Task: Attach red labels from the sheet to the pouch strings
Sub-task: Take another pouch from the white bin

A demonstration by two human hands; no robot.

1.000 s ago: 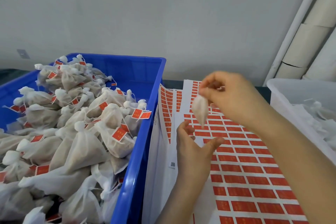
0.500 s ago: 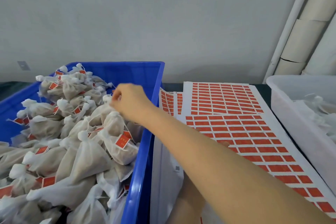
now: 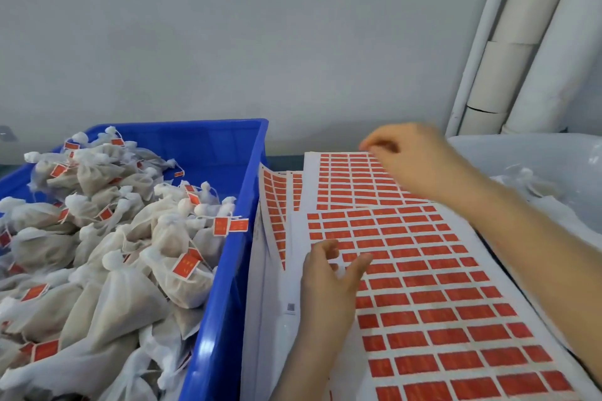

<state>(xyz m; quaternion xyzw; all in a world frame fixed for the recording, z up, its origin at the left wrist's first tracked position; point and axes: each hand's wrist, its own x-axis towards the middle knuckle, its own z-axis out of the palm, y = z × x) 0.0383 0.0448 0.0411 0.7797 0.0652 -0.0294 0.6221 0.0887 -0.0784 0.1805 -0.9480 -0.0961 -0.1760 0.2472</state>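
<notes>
Our left hand (image 3: 329,283) hangs relaxed over the sheet (image 3: 299,238) lower centre, right hand (image 3: 412,161) unreadably blurred; we'd peel flimsy labels (image 3: 446,337) corner-first.

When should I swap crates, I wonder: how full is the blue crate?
Nearly full. Labelled pouches heap up to the blue crate's rim on its near side; only the far corner shows bare wall.

The right grip (image 3: 413,163) has swung from the blue bin (image 3: 208,146), its pouch gone, to hover blurred over the far label sheet (image 3: 342,179); the left grip (image 3: 325,283), lately hidden under the arm, shows on the near sheet (image 3: 439,286).
</notes>
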